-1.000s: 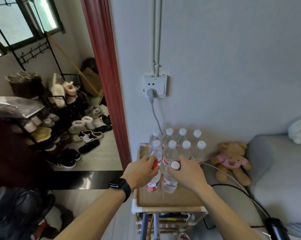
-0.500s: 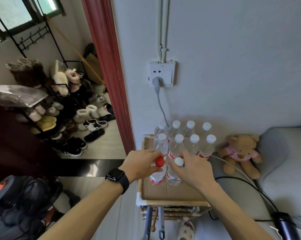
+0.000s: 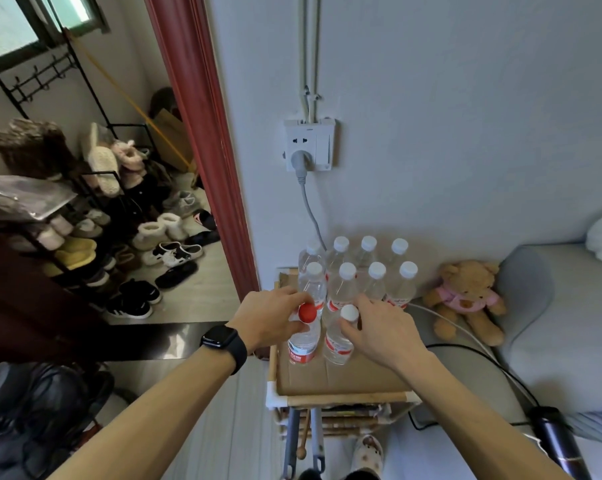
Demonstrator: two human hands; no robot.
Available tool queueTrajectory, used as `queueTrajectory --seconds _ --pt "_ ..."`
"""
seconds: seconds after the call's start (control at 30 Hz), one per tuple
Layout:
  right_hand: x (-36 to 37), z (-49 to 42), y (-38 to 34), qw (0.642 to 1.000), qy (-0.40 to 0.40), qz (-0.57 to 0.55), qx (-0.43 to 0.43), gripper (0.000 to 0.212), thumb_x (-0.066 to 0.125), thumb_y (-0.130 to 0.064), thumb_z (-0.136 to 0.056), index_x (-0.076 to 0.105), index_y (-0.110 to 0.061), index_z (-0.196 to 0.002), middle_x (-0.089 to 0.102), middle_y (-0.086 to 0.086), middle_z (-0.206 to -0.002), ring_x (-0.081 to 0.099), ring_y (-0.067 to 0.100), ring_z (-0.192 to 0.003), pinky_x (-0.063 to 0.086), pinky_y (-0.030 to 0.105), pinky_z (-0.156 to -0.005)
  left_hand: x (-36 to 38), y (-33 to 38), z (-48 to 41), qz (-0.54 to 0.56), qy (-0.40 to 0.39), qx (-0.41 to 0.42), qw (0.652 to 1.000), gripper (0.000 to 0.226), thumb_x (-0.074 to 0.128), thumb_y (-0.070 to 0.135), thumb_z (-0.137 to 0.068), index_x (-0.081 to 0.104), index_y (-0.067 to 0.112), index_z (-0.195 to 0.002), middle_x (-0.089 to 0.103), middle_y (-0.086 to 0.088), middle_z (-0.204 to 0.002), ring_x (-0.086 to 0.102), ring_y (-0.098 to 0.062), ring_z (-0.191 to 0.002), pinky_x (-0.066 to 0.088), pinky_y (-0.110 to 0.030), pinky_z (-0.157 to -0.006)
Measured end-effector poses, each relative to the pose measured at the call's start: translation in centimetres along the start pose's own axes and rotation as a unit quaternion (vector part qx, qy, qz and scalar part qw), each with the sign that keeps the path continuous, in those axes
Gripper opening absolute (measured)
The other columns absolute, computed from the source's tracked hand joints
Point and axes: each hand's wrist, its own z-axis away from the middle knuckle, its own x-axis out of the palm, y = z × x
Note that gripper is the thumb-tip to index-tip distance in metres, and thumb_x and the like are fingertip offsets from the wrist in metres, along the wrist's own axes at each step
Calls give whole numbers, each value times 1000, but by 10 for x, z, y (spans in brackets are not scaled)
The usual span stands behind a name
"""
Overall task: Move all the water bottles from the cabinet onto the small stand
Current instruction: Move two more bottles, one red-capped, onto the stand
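Several clear water bottles [image 3: 374,278] with white caps stand in two rows at the back of the small stand [image 3: 341,398], against the wall. In front of them, two more bottles stand side by side on the stand's cardboard top. My left hand [image 3: 268,320] grips the red-capped bottle [image 3: 304,336] round its neck. My right hand [image 3: 382,327] holds the white-capped bottle [image 3: 339,339] just below its cap, thumb and fingers around the neck.
A grey cord [image 3: 311,220] runs from the wall socket [image 3: 310,145] down behind the bottles. A teddy bear [image 3: 466,299] and grey sofa [image 3: 562,323] lie to the right. Left, past the red door frame [image 3: 206,150], stands a shoe rack [image 3: 95,220]. A dark flask [image 3: 556,441] stands at lower right.
My hands have stayed on the two front bottles. The red cap, covered by my left hand a second ago, now shows. The view has swung slightly right.
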Motion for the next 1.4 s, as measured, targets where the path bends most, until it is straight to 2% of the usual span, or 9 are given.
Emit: queueTrajectory --seconds 0.17,0.37,0.5,0.67,0.93,1.03,1.1,1.27,1.4 --pt "-9 -2 -1 999 -7 0 -39 33 39 -50 -96 50 -25 -114 60 -2 -104 61 23 -87 50 38 -68 5 4 -3 23 22 -26 999 44 58 63 -87 46 41 -123 52 15 -112 52 -10 -79 48 -30 -68" --pt "-5 -5 7 1000 -1 4 -13 62 39 -60 -95 28 -27 -146 68 5 -107 65 30 -96 54 43 -73 6 6 -8 32 23 -41 998 39 58 62 -88 45 43 -119 62 15 -104 53 -10 -79 50 -30 -70" --pt "4 -12 6 999 22 -41 -11 48 39 -58 -97 47 -21 -126 69 5 -102 66 26 -89 54 41 -71 9 7 -10 41 41 -69 996 37 56 64 -87 44 43 -116 64 14 -102 58 -12 -81 54 -35 -70" --pt "12 -14 3 996 61 -67 0 41 42 -57 -98 52 -18 -109 68 5 -89 65 25 -80 43 33 -60 7 13 -13 52 61 -76 994 38 55 64 -88 46 43 -118 61 17 -103 50 -9 -77 45 -29 -64" --pt "5 -23 -3 996 38 -81 -9 53 41 -57 -98 36 -23 -139 68 1 -90 65 21 -82 38 29 -56 12 14 -16 83 60 -76 992 36 59 62 -86 42 42 -112 61 15 -106 57 -13 -80 55 -36 -70" --pt "5 -26 -3 996 18 -86 -3 56 41 -59 -96 34 -24 -138 68 0 -86 65 22 -79 37 30 -53 14 15 -15 115 55 -82 988 37 62 56 -87 44 38 -113 60 13 -104 60 -14 -87 51 -33 -71" --pt "7 -26 -2 996 6 -87 2 57 42 -59 -94 32 -24 -138 68 2 -89 65 25 -80 45 35 -57 15 16 -13 136 56 -77 986 37 64 51 -88 44 35 -115 59 13 -101 59 -14 -87 50 -32 -72" --pt "11 -24 1 998 0 -55 -16 60 49 -51 -95 30 -19 -143 68 6 -100 65 29 -89 47 38 -63 21 17 -7 164 13 -93 982 50 66 47 -88 44 34 -131 66 5 -103 62 -16 -89 52 -32 -76" --pt "12 -29 10 998 -6 -61 -21 66 53 -50 -93 28 -19 -146 69 7 -102 65 29 -92 53 42 -72 22 18 -9 206 6 -108 972 47 65 41 -91 47 30 -133 59 7 -87 57 -14 -77 45 -28 -71"
